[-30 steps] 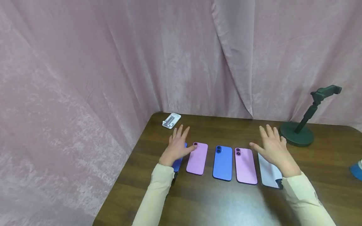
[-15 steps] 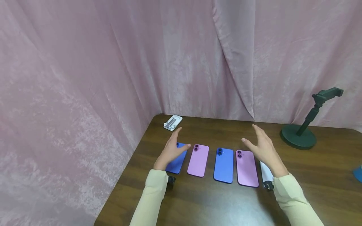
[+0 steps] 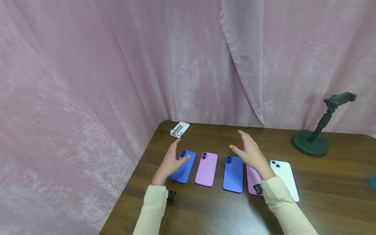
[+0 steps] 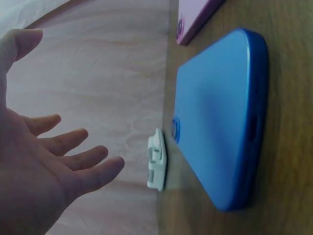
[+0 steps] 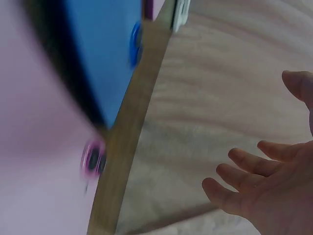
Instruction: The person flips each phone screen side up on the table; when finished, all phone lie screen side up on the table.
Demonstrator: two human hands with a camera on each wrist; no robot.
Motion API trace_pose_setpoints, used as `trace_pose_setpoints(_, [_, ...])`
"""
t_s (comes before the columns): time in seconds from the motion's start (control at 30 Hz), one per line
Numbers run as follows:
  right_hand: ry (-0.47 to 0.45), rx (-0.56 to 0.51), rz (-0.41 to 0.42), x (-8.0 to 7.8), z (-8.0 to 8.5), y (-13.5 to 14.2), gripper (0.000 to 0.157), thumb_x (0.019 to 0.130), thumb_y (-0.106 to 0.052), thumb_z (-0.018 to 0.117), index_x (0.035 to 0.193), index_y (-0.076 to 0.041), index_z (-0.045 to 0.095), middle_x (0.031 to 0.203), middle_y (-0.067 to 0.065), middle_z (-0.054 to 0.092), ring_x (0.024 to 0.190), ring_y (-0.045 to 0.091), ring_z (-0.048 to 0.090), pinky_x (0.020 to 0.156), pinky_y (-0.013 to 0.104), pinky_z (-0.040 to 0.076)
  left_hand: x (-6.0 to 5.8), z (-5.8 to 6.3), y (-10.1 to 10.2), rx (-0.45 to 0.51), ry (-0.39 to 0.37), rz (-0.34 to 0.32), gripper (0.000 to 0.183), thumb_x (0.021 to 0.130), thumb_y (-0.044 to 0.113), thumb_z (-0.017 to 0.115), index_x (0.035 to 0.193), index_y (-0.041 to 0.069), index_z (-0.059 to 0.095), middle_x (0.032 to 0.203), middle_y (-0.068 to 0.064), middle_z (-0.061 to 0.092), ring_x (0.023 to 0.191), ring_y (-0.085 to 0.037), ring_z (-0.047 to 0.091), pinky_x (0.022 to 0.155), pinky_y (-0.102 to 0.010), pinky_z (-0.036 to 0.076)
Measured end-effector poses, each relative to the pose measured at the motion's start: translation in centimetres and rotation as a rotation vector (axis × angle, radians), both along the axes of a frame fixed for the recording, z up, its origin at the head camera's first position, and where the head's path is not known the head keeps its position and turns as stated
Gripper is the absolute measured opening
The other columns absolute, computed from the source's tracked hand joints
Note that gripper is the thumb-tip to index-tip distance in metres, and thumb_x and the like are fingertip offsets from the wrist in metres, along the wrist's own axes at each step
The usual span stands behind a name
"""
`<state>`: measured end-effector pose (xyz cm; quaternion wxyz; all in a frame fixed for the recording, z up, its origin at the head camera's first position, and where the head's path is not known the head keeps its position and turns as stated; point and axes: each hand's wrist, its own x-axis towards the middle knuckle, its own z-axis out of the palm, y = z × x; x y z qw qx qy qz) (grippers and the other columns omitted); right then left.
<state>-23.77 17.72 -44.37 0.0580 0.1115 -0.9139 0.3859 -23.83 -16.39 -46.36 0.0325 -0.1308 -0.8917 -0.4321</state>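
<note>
Several smartphones lie back-up in a row on the brown table. In the head view my left hand (image 3: 168,164), fingers extended and thumb apart, is over the left edge of the leftmost blue phone (image 3: 184,169). Right of that phone lies a pink phone (image 3: 206,169), then a second blue phone (image 3: 233,176). My right hand (image 3: 252,156), also holding nothing, hovers over another pink phone (image 3: 252,178) and hides part of it. A white phone (image 3: 286,179) ends the row, partly behind my right sleeve. Both wrist views show spread fingers raised away from the phones.
At the table's back left corner lies a small white folding stand (image 3: 180,129). A dark green phone stand (image 3: 312,142) with a round base rises at the back right. Something blue (image 3: 372,182) shows at the right edge. Pink curtains (image 3: 188,65) hang behind the table.
My right hand has moved left, from over the white phone to over the right pink phone, uncovering the white one. My left hand has shifted left and nearer, revealing more of the leftmost blue phone.
</note>
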Motion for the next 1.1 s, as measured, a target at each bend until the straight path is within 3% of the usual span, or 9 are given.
trace_pose_setpoints(0.33, [0.01,0.005,0.08,-1.0,-0.7,-5.1,0.079,0.098,-0.032,0.067,0.155,0.005,0.027,0.158,0.029,0.029,0.146,0.047,0.024,0.115,0.06,0.022,0.8,-0.6,-1.7,0.036,-0.003,0.041,0.08,0.095,0.027,0.07,0.157,0.002,0.026,0.16,-0.02,0.031,0.146,-0.04,0.029,0.112,-0.056,0.032])
trace_pose_setpoints(0.47, [-0.026,0.035,0.115,-1.1,-1.0,-6.8,0.078,0.097,-0.029,0.068,0.154,0.007,0.027,0.157,0.031,0.028,0.145,0.049,0.025,0.114,0.061,0.025,1.1,-0.7,-2.3,0.041,-0.019,0.047,0.081,0.095,0.027,0.071,0.157,0.001,0.024,0.159,-0.022,0.03,0.145,-0.042,0.03,0.111,-0.056,0.033])
trace_pose_setpoints(0.83, [-0.114,0.095,0.237,-1.9,-1.9,-11.6,0.075,0.097,-0.024,0.069,0.152,0.009,0.031,0.154,0.034,0.031,0.143,0.049,0.029,0.111,0.064,0.028,2.4,-1.1,-4.1,0.109,-0.048,0.075,0.088,0.09,0.023,0.077,0.156,0.0,0.024,0.158,-0.023,0.032,0.138,-0.048,0.036,0.107,-0.061,0.036])
trace_pose_setpoints(1.1, [-0.139,0.163,0.276,-2.5,-2.6,-14.4,0.074,0.095,-0.022,0.072,0.15,0.01,0.035,0.152,0.033,0.037,0.139,0.05,0.035,0.109,0.063,0.032,3.6,-1.8,-4.0,0.111,-0.082,0.09,0.094,0.085,0.02,0.082,0.155,-0.001,0.024,0.157,-0.026,0.031,0.137,-0.051,0.036,0.107,-0.061,0.036])
